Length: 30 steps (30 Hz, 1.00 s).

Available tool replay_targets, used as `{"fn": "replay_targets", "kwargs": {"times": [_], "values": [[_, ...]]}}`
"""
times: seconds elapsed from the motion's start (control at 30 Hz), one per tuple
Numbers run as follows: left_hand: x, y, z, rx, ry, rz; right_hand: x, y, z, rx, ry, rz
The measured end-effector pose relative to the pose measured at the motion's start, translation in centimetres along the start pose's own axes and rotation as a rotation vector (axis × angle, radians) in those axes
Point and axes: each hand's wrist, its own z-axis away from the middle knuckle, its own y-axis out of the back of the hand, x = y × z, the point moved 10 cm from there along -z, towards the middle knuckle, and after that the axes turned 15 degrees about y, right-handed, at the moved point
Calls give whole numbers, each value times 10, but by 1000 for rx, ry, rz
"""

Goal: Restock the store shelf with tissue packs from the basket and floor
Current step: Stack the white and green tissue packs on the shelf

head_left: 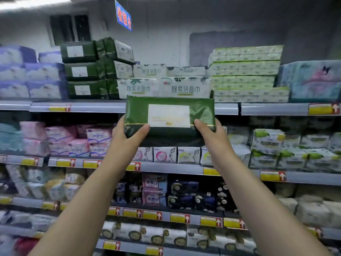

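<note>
Store shelving fills the wall, its top shelf [227, 108] stacked with tissue packs. A green tissue pack [169, 115] is raised in front of that shelf's edge, just below the white cotton-towel packs [184, 87]. The left hand [127, 133] and right hand [212, 133] grip its lower corners, thumbs on the front; the label print looks too blurred to read.

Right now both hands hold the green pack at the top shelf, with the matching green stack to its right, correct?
No. The head view shows the left hand and right hand holding the green pack at the top shelf, but the green stack stands to its left, not right.
</note>
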Motion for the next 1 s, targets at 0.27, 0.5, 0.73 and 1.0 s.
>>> {"fn": "replay_targets", "kwargs": {"times": [0.27, 0.5, 0.73, 1.0], "values": [[29, 14, -59, 197, -76, 116, -9, -30, -75, -80, 135, 36], [43, 59, -92, 315, -101, 105, -7, -94, -108, -175, 183, 28], [36, 129, -151, 365, -124, 76, -2, -180, -136, -187, 253, 43], [20, 240, -254, 331, -193, 29, 28, -325, -174, -109, 279, 122]]}}
